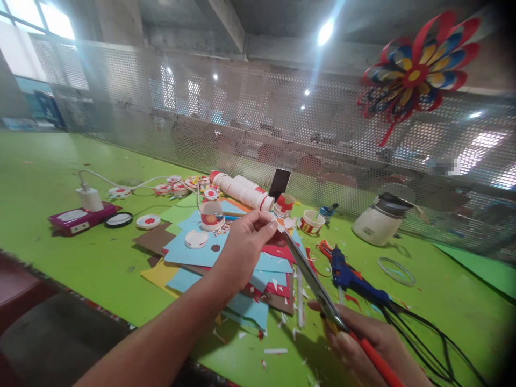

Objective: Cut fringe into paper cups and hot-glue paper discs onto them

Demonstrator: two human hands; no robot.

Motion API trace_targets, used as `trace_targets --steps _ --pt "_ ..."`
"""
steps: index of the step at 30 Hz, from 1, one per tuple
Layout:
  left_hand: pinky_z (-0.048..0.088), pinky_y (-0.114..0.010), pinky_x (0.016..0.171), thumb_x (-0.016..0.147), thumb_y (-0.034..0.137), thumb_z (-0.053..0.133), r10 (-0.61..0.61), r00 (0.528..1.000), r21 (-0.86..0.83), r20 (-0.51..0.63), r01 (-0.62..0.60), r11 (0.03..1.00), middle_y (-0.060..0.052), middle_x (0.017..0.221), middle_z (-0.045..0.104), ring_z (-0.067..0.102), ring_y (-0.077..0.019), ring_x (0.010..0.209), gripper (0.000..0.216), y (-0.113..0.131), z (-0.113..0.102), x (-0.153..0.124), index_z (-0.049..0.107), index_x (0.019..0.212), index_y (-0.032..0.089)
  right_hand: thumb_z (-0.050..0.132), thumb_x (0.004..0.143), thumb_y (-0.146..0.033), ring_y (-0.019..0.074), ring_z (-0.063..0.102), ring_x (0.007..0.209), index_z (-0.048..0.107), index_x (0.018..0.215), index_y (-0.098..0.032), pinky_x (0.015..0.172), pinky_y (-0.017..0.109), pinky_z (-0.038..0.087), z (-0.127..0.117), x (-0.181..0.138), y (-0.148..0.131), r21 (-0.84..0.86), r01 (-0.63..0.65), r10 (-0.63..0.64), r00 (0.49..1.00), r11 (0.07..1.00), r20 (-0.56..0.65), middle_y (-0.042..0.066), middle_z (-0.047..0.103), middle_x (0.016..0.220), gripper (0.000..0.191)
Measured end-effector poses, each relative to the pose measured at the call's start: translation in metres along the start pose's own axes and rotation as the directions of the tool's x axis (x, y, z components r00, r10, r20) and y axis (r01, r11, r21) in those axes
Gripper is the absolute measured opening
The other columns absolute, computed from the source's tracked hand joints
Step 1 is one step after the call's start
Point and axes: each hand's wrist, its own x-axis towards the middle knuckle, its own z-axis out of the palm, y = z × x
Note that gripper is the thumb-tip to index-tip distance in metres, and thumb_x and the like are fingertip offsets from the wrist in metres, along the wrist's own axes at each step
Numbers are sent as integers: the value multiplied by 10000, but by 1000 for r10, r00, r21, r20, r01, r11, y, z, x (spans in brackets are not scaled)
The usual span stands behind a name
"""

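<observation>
My left hand (245, 244) is closed in a pinch over the stack of coloured paper (181, 255). A small white paper piece (281, 228) shows at its fingertips; its full shape is hidden by the fingers. My right hand (355, 336), at the lower right, grips a pair of scissors (312, 282) with red handles. The long metal blades point up and left, and their tips meet the paper piece at my left fingers. Whether the blades are fully closed is hard to see. Paper scraps (276, 350) lie on the green table below.
A blue glue gun (355, 279) with a black cable lies right of the scissors. Behind stand paper cups (310, 221), a roll of stacked cups (242, 188), a phone (279, 184) and a white kettle (379, 220). A purple power strip (83, 219) sits left; perforated mesh (258, 123) closes the back.
</observation>
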Motion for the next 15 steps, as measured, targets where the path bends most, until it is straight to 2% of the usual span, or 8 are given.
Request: trace_targets --steps 7,12,15 --pt "502 -296 659 719 181 628 -7 999 46 51 4 999 -24 646 617 589 -114 589 100 6 -3 1 551 682 130 448 841 -490 98 324 459 675 1022 -162 394 206 250 -3 -5 1 90 -75 69 995 993 70 -31 370 558 438" --pt "497 -271 621 709 159 629 -27 995 70 99 20 997 -19 608 605 583 -108 570 96 10 -5 2 554 657 132 457 837 -482 97 287 461 686 984 -199 400 209 240 -6 -3 -2 101 -55 45 994 993 99 -41 355 562 392" --pt "496 -278 608 709 155 626 -39 991 93 126 27 995 -19 618 601 589 -115 574 95 13 -8 3 553 653 133 488 821 -468 110 315 479 684 985 -224 442 220 286 -8 -4 0 82 -19 13 997 996 72 -40 368 561 353"
